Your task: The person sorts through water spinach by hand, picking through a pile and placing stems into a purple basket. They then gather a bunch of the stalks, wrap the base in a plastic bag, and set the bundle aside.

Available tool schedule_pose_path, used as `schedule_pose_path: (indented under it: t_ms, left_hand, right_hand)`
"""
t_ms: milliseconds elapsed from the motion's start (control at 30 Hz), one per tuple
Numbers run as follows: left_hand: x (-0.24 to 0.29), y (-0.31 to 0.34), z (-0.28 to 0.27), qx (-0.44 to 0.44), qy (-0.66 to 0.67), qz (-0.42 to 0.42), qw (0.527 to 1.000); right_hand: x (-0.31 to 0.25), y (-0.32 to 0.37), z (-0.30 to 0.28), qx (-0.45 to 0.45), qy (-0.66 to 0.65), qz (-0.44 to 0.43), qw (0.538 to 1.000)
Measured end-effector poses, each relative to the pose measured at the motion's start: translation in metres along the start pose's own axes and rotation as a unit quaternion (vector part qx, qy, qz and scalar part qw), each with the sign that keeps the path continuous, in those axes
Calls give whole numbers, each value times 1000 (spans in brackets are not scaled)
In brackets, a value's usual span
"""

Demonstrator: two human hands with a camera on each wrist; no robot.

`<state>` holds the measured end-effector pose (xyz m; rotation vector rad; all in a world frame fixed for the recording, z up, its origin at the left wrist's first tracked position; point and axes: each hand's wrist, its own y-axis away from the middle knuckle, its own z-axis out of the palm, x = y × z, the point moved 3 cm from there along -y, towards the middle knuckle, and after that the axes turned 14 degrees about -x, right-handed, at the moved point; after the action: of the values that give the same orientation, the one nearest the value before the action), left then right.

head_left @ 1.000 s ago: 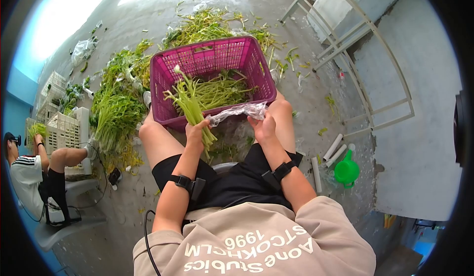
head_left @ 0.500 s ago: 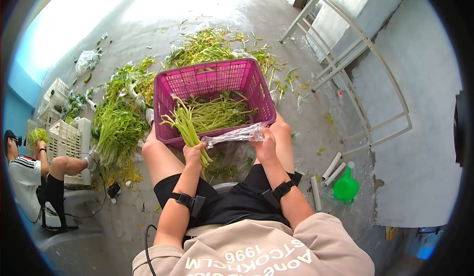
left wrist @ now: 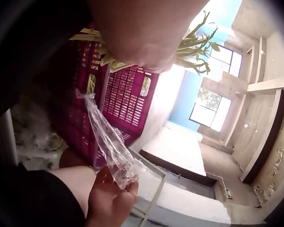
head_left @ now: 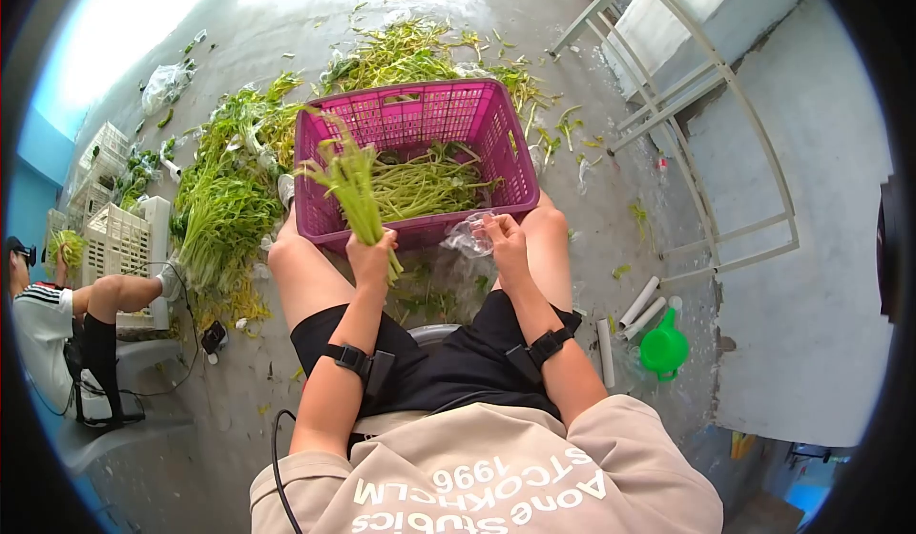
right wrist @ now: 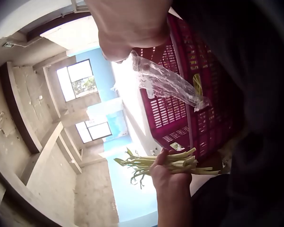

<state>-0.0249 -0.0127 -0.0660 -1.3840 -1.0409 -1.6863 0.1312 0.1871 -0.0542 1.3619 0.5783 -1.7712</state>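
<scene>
Underfoot, the concrete floor (head_left: 239, 381) spreads widest, with bare grey stretches behind the seated person and to the far side of the crate. To the right a white metal frame (head_left: 706, 152) leans along the wall, and its lower bars reach close to the person's right knee. To the left a long heap of greens (head_left: 224, 209) lies against the crate's left side and fills the ground there, so the open room is mostly straight ahead and above the crate.

Between the knees stands the pink crate (head_left: 448, 114), its near rim just in front of both hands. Loose stems lie across its bottom.

A bundle of stems (head_left: 353, 186) stands upright over the crate's near left corner. The left hand (head_left: 370, 252) is wrapped tight round its lower end, leafy tips up, cut ends poking out below the fist.

At the near rim, right of middle, the right hand (head_left: 501, 243) pinches a crumpled clear plastic bag (head_left: 468, 233) between thumb and fingers. The bag hangs toward the crate wall, apart from the bundle.

A green watering can (head_left: 663, 348) sits by the right thigh, beside white tubes (head_left: 641, 303).
</scene>
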Motion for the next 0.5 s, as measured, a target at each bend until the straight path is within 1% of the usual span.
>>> schedule_pose_path:
  t_ms: [67, 100, 133, 200, 233, 267, 300, 333, 367, 400, 433, 467, 500]
  left_hand:
    - [-1, 4, 14, -113, -7, 14, 993]
    - [-5, 4, 17, -147, -30, 23, 988]
    - [-7, 5, 19, -146, -30, 22, 989]
    - [-6, 8, 29, -198, 5, 37, 979]
    - [-5, 10, 31, -224, 4, 33, 974]
    - [-1, 12, 33, -224, 4, 33, 974]
    - [1, 16, 37, -254, 41, 10, 966]
    - [2, 19, 41, -283, 79, -13, 956]
    - [4, 21, 44, -312, 64, 0, 948]
    - [5, 23, 46, -312, 64, 0, 948]
    - [6, 25, 48, -331, 37, -6, 943]
    - [9, 26, 56, -352, 15, -7, 936]
    - [9, 33, 58, -361, 32, -15, 932]
  right_hand:
    - [3, 1, 4, -41, 45, 17, 998]
    - [4, 1, 6, -56, 60, 14, 996]
    - [5, 1, 7, -57, 61, 16, 996]
    - [7, 1, 11, -94, 66, 17, 993]
    - [6, 1, 10, -94, 66, 17, 993]
    - [7, 2, 10, -114, 76, 30, 990]
    - [8, 3, 10, -134, 86, 43, 986]
    - [8, 2, 9, -134, 86, 43, 986]
    - [9, 2, 9, -129, 73, 59, 987]
    - [10, 2, 8, -123, 60, 74, 988]
    - [13, 3, 11, -123, 59, 74, 988]
    - [12, 3, 12, -95, -21, 59, 994]
    - [11, 1, 12, -68, -102, 42, 992]
